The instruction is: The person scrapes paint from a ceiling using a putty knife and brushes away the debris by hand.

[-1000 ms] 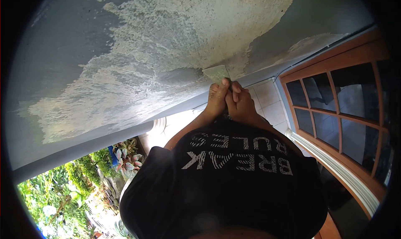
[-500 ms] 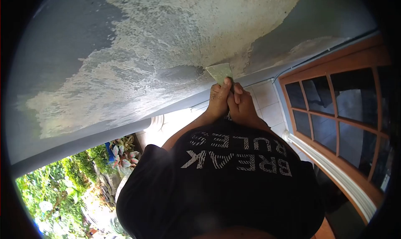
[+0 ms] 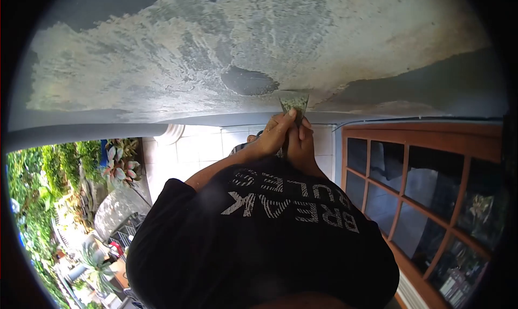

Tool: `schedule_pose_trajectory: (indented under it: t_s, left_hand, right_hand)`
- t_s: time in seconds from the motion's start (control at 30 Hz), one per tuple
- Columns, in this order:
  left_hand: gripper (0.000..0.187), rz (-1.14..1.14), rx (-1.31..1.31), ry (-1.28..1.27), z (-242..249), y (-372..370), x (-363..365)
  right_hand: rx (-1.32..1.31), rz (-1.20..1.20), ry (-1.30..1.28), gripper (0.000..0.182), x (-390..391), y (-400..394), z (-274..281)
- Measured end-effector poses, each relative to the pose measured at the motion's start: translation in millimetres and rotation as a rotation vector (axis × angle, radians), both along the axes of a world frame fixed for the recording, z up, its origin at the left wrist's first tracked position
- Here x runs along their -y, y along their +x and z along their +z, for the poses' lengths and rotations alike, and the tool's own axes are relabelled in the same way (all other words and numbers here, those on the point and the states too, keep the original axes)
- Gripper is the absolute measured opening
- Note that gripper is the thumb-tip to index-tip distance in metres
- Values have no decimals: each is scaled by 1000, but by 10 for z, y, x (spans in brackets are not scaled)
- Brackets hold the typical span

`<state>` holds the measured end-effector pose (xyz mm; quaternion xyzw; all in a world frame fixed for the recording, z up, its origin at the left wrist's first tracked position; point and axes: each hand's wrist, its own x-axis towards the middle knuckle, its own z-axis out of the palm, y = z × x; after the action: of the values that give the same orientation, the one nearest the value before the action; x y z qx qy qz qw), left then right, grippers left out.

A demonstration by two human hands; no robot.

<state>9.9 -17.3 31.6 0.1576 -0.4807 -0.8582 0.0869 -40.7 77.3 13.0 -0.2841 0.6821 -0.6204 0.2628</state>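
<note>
A scraper (image 3: 295, 99) with a wide, flat blade flecked with pale residue points at the wall, its edge at the surface or very near it. My left hand (image 3: 274, 134) is closed on it, with a thumb pressed on the lower part of the blade. Beside it my right hand (image 3: 302, 144) is also closed round the tool, whose handle is hidden by the fingers. The wall (image 3: 178, 55) is grey, with a large pale, rough patch where the paint is gone. An oval of dark grey paint (image 3: 249, 81) lies just left of the blade.
A wooden-framed window (image 3: 402, 195) with several panes stands on the right. Pale floor tiles (image 3: 199, 150) run below the wall, near a white column base (image 3: 171, 133). Green plants (image 3: 54, 174) and a black metal rack (image 3: 127, 228) are at the left.
My view has turned and shifted, so the wall and window sit differently. Both hands still grip the scraper, whose blade now sits right of the dark oval and is tilted less.
</note>
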Motion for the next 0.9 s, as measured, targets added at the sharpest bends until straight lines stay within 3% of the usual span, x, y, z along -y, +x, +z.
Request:
schedule_pose_trajectory:
  t_s: [0.07,0.17,0.27,0.37,0.47,0.67,0.73,0.8,0.87,0.9]
  left_hand:
    - [45,72,-32,49,20,38,-25]
    - [46,80,-24,-87,46,44,47]
    - [47,84,-158,-122,211,16,105]
    - [48,-3,-146,-43,128,10,60]
    - [50,-20,-77,-84,-25,9,14]
    - [53,45,-422,38,-6,-104,43]
    - [54,27,-456,75,22,-109,22]
    - [55,12,-387,158,54,-111,-39]
    - [56,8,-351,219,69,-106,-118]
    - [56,8,-349,233,85,-133,-144]
  right_hand:
    - [-36,-5,2,17,46,30,-25]
    - [-199,-41,56,17,83,59,-27]
    - [-204,-76,43,19,88,20,-98]
    - [-187,-44,-72,19,81,12,207]
    - [-213,-71,-100,15,68,18,164]
    - [-383,155,-12,6,64,-208,381]
    - [-571,167,-85,5,23,-201,425]
    - [-541,172,-104,6,-41,-203,432]
    - [-286,165,-68,9,-130,-188,416]
    - [-344,126,-51,10,-157,-161,423]
